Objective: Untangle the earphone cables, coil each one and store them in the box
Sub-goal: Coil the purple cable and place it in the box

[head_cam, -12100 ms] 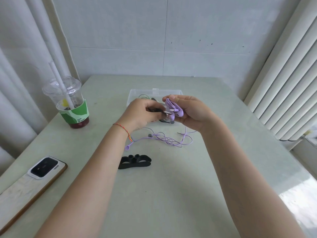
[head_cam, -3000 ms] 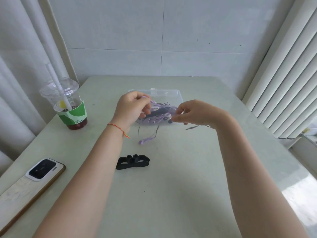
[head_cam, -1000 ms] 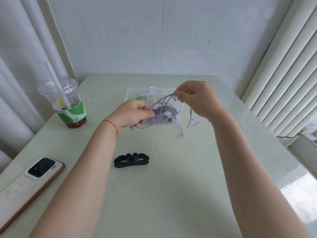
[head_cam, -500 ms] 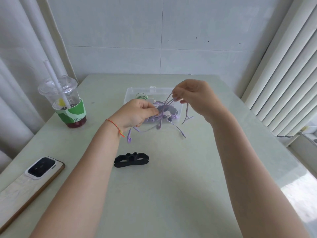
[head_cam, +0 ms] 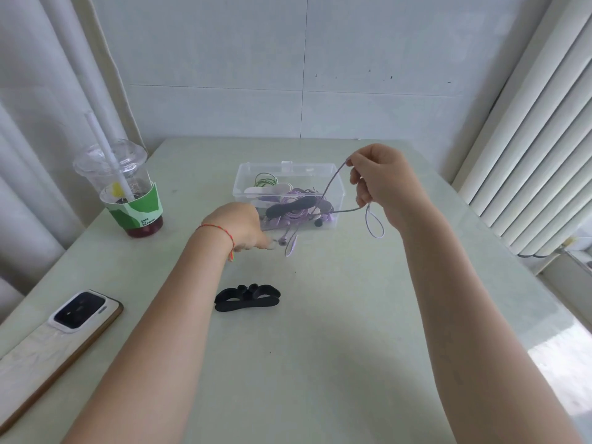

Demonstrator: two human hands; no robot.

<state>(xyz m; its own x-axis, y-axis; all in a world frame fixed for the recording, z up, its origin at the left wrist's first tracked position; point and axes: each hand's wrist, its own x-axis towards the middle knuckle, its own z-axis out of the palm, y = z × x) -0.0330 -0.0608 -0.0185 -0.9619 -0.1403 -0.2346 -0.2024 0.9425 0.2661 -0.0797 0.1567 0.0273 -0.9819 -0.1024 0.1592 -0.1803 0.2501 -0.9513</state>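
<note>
Pale green, smooth, faintly glossy tabletop point(head_cam: 336, 347). Toward its far middle, a small clear plastic rectangular box point(head_cam: 336, 190), long axis running left to right, open on top, holding a heap of lilac cable coils, a thin green wire coil, a pale flat piece and a black oblong foam piece lying slantwise over the heap. Thin lilac rubbery earphone cable point(head_cam: 333, 181) rose steeply from the heap up and to the right, pinched at its top between thumb and forefinger of the raised right hand point(head_cam: 382, 184), other fingers curled; a second strand ran nearly level from the box toward the same hand, with a narrow loop hanging below the palm. Left hand point(head_cam: 235, 225) lowered just in front of the box's near left corner, knuckles up, fingers curled downward beside a small earbud and short cable end on the tabletop; actual grip on the cable could not be told. Thin red braided cord round the left wrist. Nearer, a flat black foam cable winder point(head_cam: 247, 298) with rounded lobes, long axis left to right. At far left, a clear plastic domed cup point(head_cam: 128, 193) with green paper sleeve and white straw; near left, a white smartphone point(head_cam: 48, 344) face down, pointing diagonally.
</note>
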